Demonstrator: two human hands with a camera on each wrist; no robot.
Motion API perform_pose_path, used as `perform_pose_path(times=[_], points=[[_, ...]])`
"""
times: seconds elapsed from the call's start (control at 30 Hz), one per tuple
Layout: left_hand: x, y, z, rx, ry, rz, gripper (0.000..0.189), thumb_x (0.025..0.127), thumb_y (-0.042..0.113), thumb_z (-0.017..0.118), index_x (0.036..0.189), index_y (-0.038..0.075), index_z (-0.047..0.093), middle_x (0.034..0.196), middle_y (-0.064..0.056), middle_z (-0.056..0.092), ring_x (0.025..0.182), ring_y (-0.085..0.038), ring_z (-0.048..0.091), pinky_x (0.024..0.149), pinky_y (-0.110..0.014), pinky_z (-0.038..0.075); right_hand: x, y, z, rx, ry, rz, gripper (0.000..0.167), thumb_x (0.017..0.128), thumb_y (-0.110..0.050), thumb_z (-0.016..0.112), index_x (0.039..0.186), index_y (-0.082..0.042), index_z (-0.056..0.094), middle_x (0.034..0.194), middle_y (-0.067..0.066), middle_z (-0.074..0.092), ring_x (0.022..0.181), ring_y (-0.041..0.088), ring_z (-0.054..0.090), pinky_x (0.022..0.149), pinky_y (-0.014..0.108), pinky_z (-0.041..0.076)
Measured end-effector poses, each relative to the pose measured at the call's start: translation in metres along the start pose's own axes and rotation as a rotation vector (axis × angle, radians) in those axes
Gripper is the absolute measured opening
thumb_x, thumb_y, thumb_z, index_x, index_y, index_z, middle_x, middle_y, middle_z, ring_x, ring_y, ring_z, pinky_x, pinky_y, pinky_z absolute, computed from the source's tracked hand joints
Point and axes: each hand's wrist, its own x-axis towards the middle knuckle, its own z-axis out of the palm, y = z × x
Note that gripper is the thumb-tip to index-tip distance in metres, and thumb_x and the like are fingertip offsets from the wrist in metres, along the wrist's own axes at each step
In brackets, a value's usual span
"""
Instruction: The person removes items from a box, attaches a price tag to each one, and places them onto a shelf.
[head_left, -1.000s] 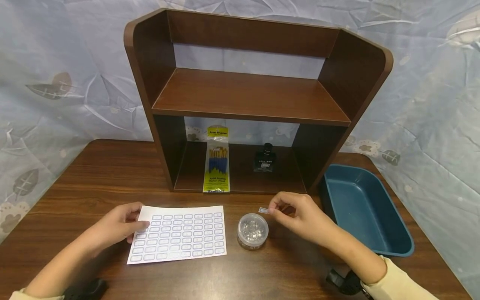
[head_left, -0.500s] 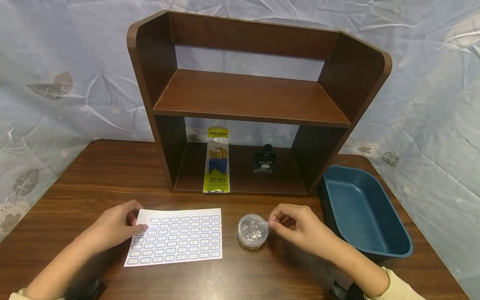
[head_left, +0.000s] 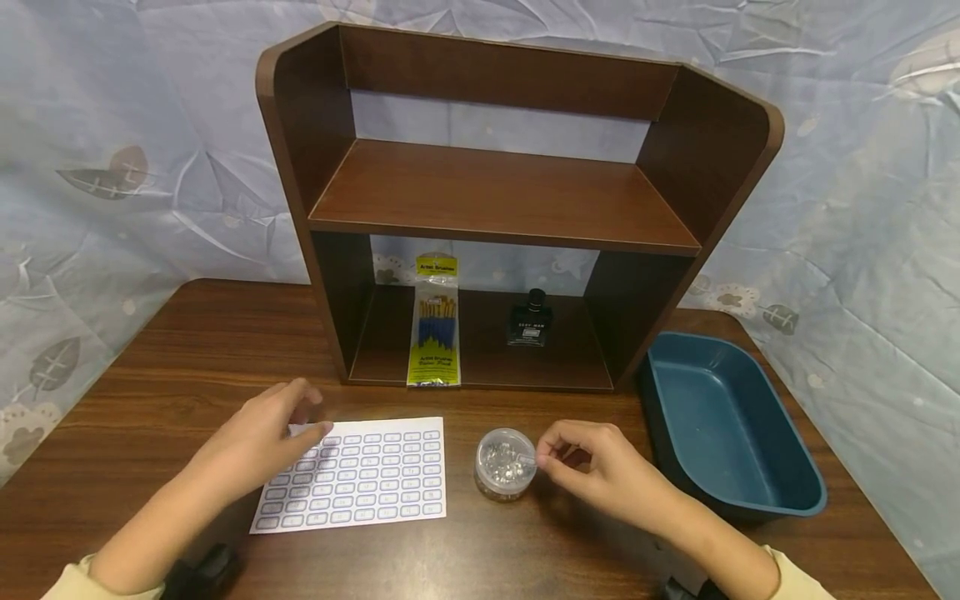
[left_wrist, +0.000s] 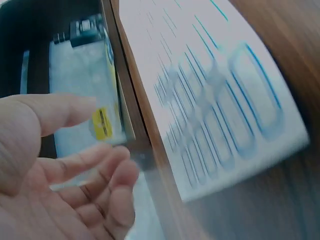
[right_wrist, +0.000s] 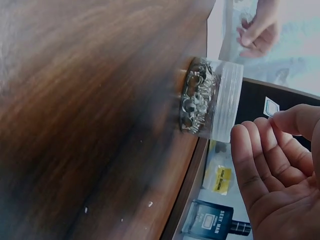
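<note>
My right hand [head_left: 592,462] pinches a small blue-bordered label [right_wrist: 270,107] between thumb and forefinger. It is at the right side of a round clear jar [head_left: 504,463], with the label by the lid. Small shiny metal pieces fill the jar, seen through its wall in the right wrist view. My left hand [head_left: 258,437] hovers over the upper left corner of a white sheet of labels [head_left: 375,475], fingers loosely bent and holding nothing. In the left wrist view a gap shows between that hand and the sheet, which lies on the table.
Behind stands a brown two-tier shelf [head_left: 502,192]. Its lower tier holds a pack of artist brushes [head_left: 435,325] and a dark perfume bottle [head_left: 529,321], each bearing a small label. A blue-green plastic bin [head_left: 738,425] sits at the right of the wooden table [head_left: 202,350].
My left hand has let go of the sheet and moved up and right over its corner. My right hand has lowered the label from behind the jar to the lid's right side.
</note>
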Motion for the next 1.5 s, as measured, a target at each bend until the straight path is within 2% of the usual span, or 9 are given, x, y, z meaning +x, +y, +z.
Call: perform_pose_path(times=[0.13, 0.27, 0.4, 0.6, 0.83, 1.03, 1.23, 1.5], points=[[0.004, 0.018, 0.005, -0.076, 0.007, 0.084, 0.034, 0.095, 0.023, 0.076, 0.12, 0.003, 0.066, 0.101, -0.005, 0.073, 0.091, -0.017, 0.066, 0.074, -0.036, 0.058, -0.002, 0.001, 0.004, 0.004, -0.009, -0.009, 0.011, 0.097, -0.004, 0.072, 0.096, -0.015, 0.072, 0.092, 0.002, 0.076, 0.084, -0.001, 0.066, 0.074, 0.024, 0.061], [0.008, 0.032, 0.009, -0.147, -0.021, 0.159, 0.031, 0.097, 0.022, 0.075, 0.121, 0.005, 0.066, 0.104, -0.001, 0.074, 0.095, -0.015, 0.068, 0.074, -0.03, 0.058, -0.004, 0.001, 0.007, -0.001, -0.015, -0.009, 0.008, 0.097, -0.007, 0.072, 0.096, -0.015, 0.072, 0.092, 0.0, 0.077, 0.084, -0.002, 0.065, 0.074, 0.023, 0.061], [0.012, 0.044, 0.014, -0.175, -0.055, 0.208, 0.031, 0.098, 0.026, 0.074, 0.122, 0.007, 0.067, 0.109, -0.002, 0.076, 0.1, -0.017, 0.07, 0.08, -0.032, 0.06, -0.006, 0.0, 0.01, 0.005, -0.021, -0.013, 0.008, 0.097, -0.006, 0.072, 0.095, -0.013, 0.073, 0.092, 0.0, 0.077, 0.084, -0.002, 0.065, 0.074, 0.023, 0.06], [0.016, 0.056, 0.023, -0.199, -0.085, 0.267, 0.032, 0.098, 0.026, 0.073, 0.124, 0.008, 0.066, 0.115, -0.006, 0.076, 0.105, -0.019, 0.071, 0.085, -0.035, 0.062, -0.008, 0.0, 0.014, 0.001, -0.021, -0.037, 0.009, 0.094, -0.002, 0.073, 0.093, -0.012, 0.074, 0.089, -0.001, 0.076, 0.083, -0.003, 0.064, 0.073, 0.022, 0.06], [0.019, 0.067, 0.036, -0.244, -0.149, 0.348, 0.035, 0.099, 0.026, 0.073, 0.127, 0.007, 0.064, 0.12, -0.009, 0.075, 0.111, -0.025, 0.073, 0.093, -0.041, 0.062, -0.01, 0.001, 0.019, 0.007, -0.024, -0.068, 0.012, 0.092, 0.0, 0.074, 0.091, -0.012, 0.074, 0.087, -0.002, 0.076, 0.082, -0.005, 0.063, 0.071, 0.021, 0.06], [0.024, 0.078, 0.047, -0.289, -0.202, 0.407, 0.044, 0.099, 0.028, 0.073, 0.133, 0.005, 0.062, 0.124, -0.01, 0.075, 0.113, -0.026, 0.073, 0.097, -0.042, 0.06, -0.011, 0.001, 0.022, 0.011, -0.044, -0.059, 0.01, 0.093, -0.004, 0.075, 0.091, -0.013, 0.074, 0.087, -0.003, 0.076, 0.082, -0.005, 0.063, 0.072, 0.021, 0.06], [0.029, 0.089, 0.058, -0.29, -0.236, 0.46, 0.053, 0.098, 0.032, 0.075, 0.14, 0.004, 0.058, 0.13, -0.01, 0.073, 0.12, -0.026, 0.07, 0.104, -0.044, 0.057, -0.012, -0.001, 0.024, 0.017, -0.064, -0.03, 0.008, 0.094, -0.006, 0.075, 0.091, -0.013, 0.076, 0.087, -0.002, 0.078, 0.083, -0.005, 0.064, 0.073, 0.021, 0.06], [0.036, 0.101, 0.069, -0.325, -0.301, 0.472, 0.061, 0.095, 0.028, 0.079, 0.144, 0.001, 0.055, 0.135, -0.012, 0.07, 0.119, -0.025, 0.069, 0.102, -0.037, 0.059, -0.013, -0.001, 0.027, 0.018, -0.088, -0.024, 0.007, 0.096, -0.008, 0.074, 0.092, -0.013, 0.077, 0.087, -0.003, 0.078, 0.082, -0.006, 0.065, 0.073, 0.021, 0.06]])
